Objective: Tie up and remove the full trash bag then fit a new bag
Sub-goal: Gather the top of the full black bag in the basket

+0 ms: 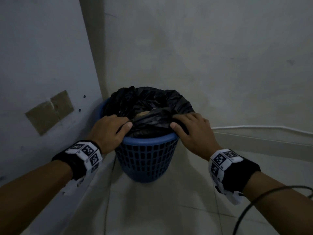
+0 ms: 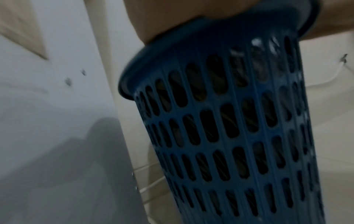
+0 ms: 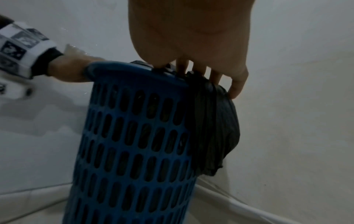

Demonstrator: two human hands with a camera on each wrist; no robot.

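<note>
A blue perforated trash basket (image 1: 147, 158) stands on the floor in a corner, lined with a full black trash bag (image 1: 152, 102). My left hand (image 1: 127, 122) pinches the bag's film at the near-left rim, thumb against curled fingers. On the near-right rim my right hand (image 1: 174, 121) grips a fold of the bag between thumb and fingers. In the right wrist view the right hand (image 3: 191, 66) lies over a bag flap (image 3: 216, 128) hanging outside the basket (image 3: 134, 136). The left wrist view shows only my palm (image 2: 172, 15) on the basket's rim (image 2: 145, 60). Brownish rubbish shows in the bag's mouth.
Walls close in on the basket at left and behind. A cardboard patch (image 1: 49, 111) is taped to the left wall. A white cable (image 1: 254, 128) runs along the right wall's base, and a black cable (image 1: 254, 206) loops by my right forearm. Tiled floor (image 1: 152, 209) lies in front.
</note>
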